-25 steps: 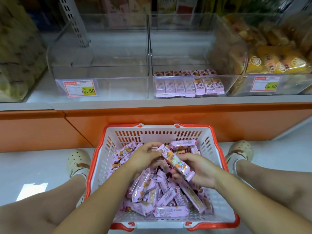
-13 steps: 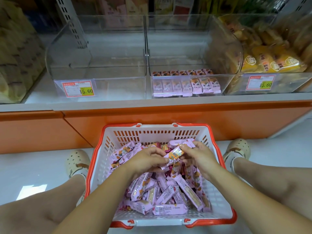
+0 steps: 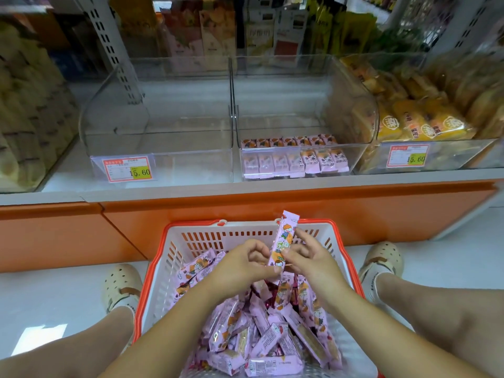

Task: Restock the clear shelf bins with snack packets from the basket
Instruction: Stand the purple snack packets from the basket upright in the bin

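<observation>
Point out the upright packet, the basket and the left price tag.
upright packet (image 3: 284, 237), head view, printed middle.
basket (image 3: 231, 233), head view, far white wall.
left price tag (image 3: 126, 170), head view, label centre.

White floor (image 3: 49, 290), light patch (image 3: 41, 339); orange shelf base (image 3: 354, 214); perforated upright (image 3: 109, 45).

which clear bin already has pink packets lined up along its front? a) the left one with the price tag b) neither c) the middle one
c: the middle bin holds a row of pink packets behind its front wall, while the left bin with the price tag shows none.
</observation>
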`<state>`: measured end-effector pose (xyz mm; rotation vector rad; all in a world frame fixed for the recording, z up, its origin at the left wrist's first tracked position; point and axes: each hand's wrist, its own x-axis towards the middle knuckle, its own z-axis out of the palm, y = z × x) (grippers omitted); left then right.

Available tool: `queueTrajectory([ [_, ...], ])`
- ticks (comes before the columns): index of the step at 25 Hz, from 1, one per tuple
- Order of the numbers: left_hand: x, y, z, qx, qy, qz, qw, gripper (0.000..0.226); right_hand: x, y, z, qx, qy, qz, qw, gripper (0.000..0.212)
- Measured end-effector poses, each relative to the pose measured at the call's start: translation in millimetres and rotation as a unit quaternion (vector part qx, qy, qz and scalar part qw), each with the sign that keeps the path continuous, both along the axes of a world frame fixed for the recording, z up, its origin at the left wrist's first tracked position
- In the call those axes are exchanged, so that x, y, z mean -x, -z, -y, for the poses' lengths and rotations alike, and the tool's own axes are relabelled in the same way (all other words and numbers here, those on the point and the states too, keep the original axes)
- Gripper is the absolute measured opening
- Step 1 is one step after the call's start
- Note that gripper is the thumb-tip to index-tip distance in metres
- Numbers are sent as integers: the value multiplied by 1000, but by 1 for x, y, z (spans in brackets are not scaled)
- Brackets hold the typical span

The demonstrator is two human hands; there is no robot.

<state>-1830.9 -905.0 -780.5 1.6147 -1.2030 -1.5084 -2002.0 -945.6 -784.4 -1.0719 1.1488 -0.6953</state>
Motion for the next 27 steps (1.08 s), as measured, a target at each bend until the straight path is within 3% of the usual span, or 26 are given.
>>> queueTrajectory([
  [2, -10, -31, 12, 82, 14, 84, 993, 27, -3, -22, 4, 45, 11, 18, 999, 61],
  [4, -24, -70, 27, 204, -40, 178, 962, 14, -5, -50, 11, 105, 22, 26, 994, 60],
  [7, -51, -125, 53, 394, -113, 310, 858, 17, -13, -109, 34, 208, 61, 48, 975, 55],
  [9, -72, -138, 75, 426, -81, 405, 805, 37, -24, -144, 62, 268, 73, 64, 959, 44],
  [11, -91, -139, 98, 392, -30, 453, 800, 58, -43, -168, 103, 296, 68, 23, 952, 38],
  [14, -106, -127, 123, 359, 44, 473, 803, 73, -80, -174, 177, 254, 30, -64, 965, 35],
  [18, -114, -118, 134, 370, 53, 479, 795, 76, -125, -143, 256, 198, -16, -198, 960, 41],
  [23, -114, -118, 134, 375, 55, 456, 805, 71, -161, -114, 290, 91, -51, -229, 968, 28],
  [27, -115, -117, 134, 382, 53, 439, 812, 68, -174, -105, 289, 85, -111, -316, 939, 34],
])
